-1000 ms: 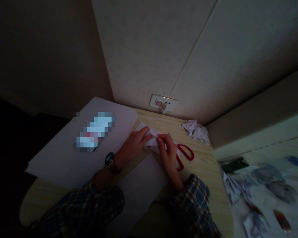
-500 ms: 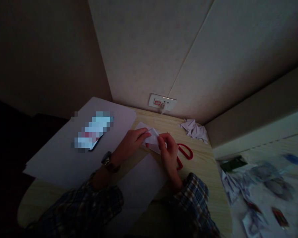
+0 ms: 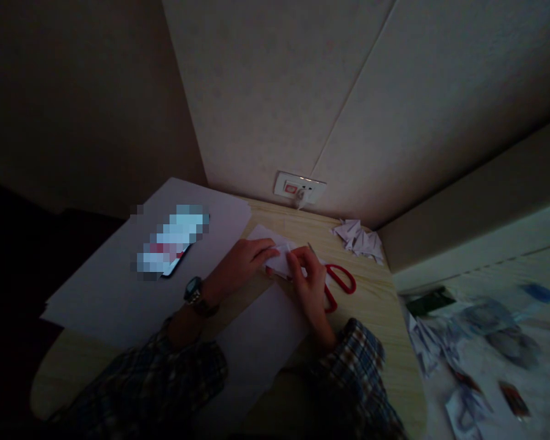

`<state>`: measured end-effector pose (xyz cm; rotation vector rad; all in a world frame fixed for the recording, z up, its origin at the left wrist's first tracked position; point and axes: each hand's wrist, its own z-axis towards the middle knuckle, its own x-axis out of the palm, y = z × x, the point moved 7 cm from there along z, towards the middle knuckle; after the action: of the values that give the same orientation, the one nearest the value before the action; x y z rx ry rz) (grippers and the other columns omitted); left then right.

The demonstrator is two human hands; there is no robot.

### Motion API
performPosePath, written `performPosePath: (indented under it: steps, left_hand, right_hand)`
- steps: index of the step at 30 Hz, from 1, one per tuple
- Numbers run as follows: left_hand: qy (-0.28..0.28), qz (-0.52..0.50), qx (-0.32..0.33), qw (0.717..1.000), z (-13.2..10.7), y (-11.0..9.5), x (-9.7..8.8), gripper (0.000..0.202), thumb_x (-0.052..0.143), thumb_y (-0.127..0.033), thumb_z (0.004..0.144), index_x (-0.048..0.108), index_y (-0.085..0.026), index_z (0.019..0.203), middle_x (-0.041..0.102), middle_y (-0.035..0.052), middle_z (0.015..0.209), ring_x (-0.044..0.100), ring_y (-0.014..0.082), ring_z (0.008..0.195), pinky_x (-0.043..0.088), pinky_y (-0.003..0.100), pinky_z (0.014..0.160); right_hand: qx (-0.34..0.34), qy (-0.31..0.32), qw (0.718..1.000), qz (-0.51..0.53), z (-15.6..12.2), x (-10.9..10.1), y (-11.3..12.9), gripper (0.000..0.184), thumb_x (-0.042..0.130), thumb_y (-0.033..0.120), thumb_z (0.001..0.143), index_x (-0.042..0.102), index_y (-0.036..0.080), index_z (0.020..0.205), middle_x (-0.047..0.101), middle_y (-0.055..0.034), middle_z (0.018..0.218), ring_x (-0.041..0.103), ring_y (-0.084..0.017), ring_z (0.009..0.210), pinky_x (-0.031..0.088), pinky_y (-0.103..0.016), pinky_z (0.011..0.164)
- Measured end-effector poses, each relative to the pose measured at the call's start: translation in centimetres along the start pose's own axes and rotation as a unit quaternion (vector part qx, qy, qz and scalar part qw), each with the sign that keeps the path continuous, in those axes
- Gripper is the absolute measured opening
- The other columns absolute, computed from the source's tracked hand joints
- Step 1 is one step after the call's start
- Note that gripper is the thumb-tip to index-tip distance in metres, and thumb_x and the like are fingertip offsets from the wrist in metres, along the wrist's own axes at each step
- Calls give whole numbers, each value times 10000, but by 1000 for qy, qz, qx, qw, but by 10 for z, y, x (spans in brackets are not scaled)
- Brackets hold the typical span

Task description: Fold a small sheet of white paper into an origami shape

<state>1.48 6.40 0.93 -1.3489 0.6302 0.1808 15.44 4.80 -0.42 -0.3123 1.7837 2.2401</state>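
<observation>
A small folded white paper piece [image 3: 280,260] lies on the wooden table [image 3: 376,305] near the wall. My left hand [image 3: 242,266], with a watch on its wrist, presses its fingers onto the left side of the paper. My right hand [image 3: 309,281] pinches the paper's right side with bent fingers. Red-handled scissors [image 3: 341,282] lie just right of my right hand, partly hidden by it.
A large white sheet [image 3: 119,287] with a phone [image 3: 172,241] on it covers the table's left. Another sheet [image 3: 261,342] lies under my forearms. Folded paper pieces [image 3: 360,238] sit in the back corner below a wall socket [image 3: 300,188]. Paper scraps [image 3: 467,354] litter the right surface.
My hands have shifted slightly on the folded paper; the right fingers moved a little left over it. The view drifted a bit.
</observation>
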Motion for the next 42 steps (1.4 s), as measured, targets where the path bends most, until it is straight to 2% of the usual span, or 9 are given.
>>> performPosePath:
  steps: [4, 8, 15, 20, 24, 28, 34, 42]
  left_hand:
    - [30, 4, -2, 1000, -1, 2, 4, 319, 451, -337, 920, 501, -189, 642, 549, -43, 583, 532, 131, 607, 345, 244, 604]
    - [68, 3, 8, 998, -2, 3, 10, 342, 409, -351, 950, 545, -186, 683, 610, -28, 617, 587, 146, 646, 369, 249, 649]
    - [65, 6, 2, 998, -1, 2, 10, 357, 407, -359, 953, 561, -187, 680, 625, -24, 616, 603, 151, 648, 384, 250, 656]
    - [52, 12, 14, 998, -2, 2, 9, 327, 425, -334, 942, 595, -189, 703, 631, -23, 610, 597, 152, 649, 387, 248, 659]
    - [62, 25, 23, 998, -2, 3, 12, 341, 425, -333, 939, 584, -196, 671, 617, -24, 588, 585, 151, 630, 382, 251, 643]
    - [80, 39, 6, 996, -2, 3, 14, 368, 394, -358, 949, 548, -202, 654, 595, -25, 561, 572, 153, 602, 380, 256, 628]
    - [55, 23, 12, 998, -1, 3, 10, 334, 429, -330, 935, 587, -192, 676, 608, -26, 577, 587, 151, 621, 393, 254, 659]
    - [10, 16, 0, 1000, -1, 2, -3, 324, 472, -324, 902, 638, -181, 663, 624, -31, 573, 586, 141, 610, 403, 247, 662]
  right_hand:
    - [-11, 31, 999, -11, 2, 3, 0, 231, 542, 381, 890, 597, 219, 735, 621, 22, 681, 569, -148, 654, 419, -258, 620]
    - [-25, 28, 999, -32, 3, 1, 0, 231, 560, 385, 876, 599, 216, 725, 609, 18, 677, 558, -151, 647, 409, -273, 630]
    - [-45, 8, 999, -30, 3, -1, 7, 266, 549, 359, 878, 545, 218, 652, 556, 22, 647, 506, -150, 647, 393, -275, 632]
    - [-49, 20, 998, -34, 2, 2, 6, 298, 528, 350, 891, 489, 223, 625, 509, 31, 633, 484, -149, 647, 371, -277, 629]
    - [-40, 44, 998, -32, 1, 5, 2, 261, 514, 347, 904, 527, 223, 674, 529, 27, 666, 496, -154, 673, 376, -277, 645]
    - [-33, 31, 999, -27, 1, 3, 2, 279, 498, 334, 912, 535, 218, 661, 535, 24, 655, 483, -154, 664, 374, -277, 645]
    - [-34, 7, 999, -24, 0, -1, 3, 284, 500, 321, 899, 519, 216, 635, 519, 27, 626, 471, -149, 634, 363, -275, 629]
    - [-23, -12, 999, -20, 0, -3, 1, 268, 508, 346, 891, 581, 206, 674, 575, 18, 649, 497, -151, 638, 382, -271, 619]
